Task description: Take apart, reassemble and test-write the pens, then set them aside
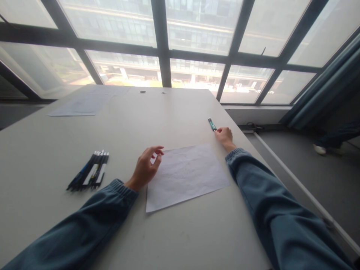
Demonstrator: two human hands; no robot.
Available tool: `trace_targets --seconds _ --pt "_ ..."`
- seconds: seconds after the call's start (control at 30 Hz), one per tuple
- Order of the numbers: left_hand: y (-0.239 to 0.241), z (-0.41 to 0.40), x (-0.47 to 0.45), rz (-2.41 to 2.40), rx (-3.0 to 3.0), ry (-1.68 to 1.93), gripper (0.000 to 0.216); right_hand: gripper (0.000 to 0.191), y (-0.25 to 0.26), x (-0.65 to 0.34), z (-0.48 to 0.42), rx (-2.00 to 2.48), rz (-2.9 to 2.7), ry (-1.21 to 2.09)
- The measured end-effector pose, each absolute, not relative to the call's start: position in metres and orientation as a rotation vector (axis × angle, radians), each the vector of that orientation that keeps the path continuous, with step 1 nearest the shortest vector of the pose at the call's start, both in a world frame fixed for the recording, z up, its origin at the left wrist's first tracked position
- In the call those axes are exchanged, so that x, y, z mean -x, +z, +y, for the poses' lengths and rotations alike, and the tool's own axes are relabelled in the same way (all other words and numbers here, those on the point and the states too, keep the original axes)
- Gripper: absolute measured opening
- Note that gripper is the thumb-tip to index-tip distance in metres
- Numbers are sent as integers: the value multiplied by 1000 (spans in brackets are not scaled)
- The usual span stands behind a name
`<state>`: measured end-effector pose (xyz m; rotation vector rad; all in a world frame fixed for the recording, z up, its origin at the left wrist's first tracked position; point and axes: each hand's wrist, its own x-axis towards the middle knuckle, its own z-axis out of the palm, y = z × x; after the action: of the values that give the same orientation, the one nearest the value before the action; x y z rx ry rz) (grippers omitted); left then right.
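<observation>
Green pens [212,123] lie on the bench [132,125] toward its right edge, their near ends pinched by the right grip [224,137]. Probably light, stiff and slick, they would hold steadier mid-barrel. The left grip [146,165] is loose and empty over the paper [188,170].

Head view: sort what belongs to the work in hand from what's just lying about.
Likely in the work:
green pens, at the right hand's fingertips
dark pens, untouched but grouped nearby

Probably just lying about:
white sheet, beside the open left hand, contact unclear
papers at the table's far left
</observation>
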<state>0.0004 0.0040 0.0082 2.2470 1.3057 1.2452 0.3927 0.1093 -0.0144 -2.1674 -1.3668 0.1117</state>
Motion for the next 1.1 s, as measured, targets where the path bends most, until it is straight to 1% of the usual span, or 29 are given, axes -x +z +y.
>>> trace_targets --seconds 0.93,1.1 --pt "9 3 0 1290 -2253 1207 24 21 -11 -390 103 2124 -1388 89" --pt "7 3 1 1245 -2312 1136 18 29 -5 -382 89 2030 -1392 10"
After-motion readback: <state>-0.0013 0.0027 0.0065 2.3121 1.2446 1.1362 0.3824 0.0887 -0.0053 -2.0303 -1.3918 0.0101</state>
